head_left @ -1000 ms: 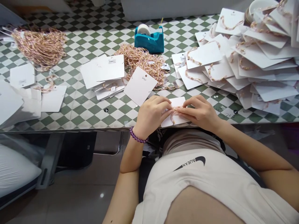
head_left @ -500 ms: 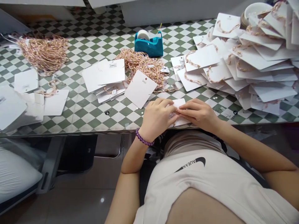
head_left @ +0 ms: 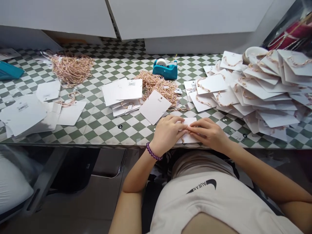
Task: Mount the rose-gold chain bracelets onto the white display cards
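Observation:
Both hands meet over a white card [head_left: 191, 139] lying flat at the table's front edge. My left hand [head_left: 169, 132], a purple beaded bracelet [head_left: 153, 152] on its wrist, has its thumb and fingers closed at the card's middle. From the right, my right hand [head_left: 209, 134] pinches at the same spot, its fingertips touching or nearly touching the left ones. Between them a bit of a pink-and-gold beaded strand shows, and its gold end [head_left: 183, 140] hangs over the card below my left thumb. My fingers hide most of this strand.
Beyond my hands lie a blank-faced card [head_left: 155, 107], a heap of beaded strands [head_left: 162, 87] and a teal tape dispenser [head_left: 165, 70]. Stacked cards [head_left: 129, 89] sit left of them. Carded strands [head_left: 265, 87] pile up at right. Another strand heap [head_left: 71, 70] is far left.
The camera view has tilted upward, so the table sits lower in the picture. My hands stay together over the card, and the strand's gold end now shows below my left thumb.

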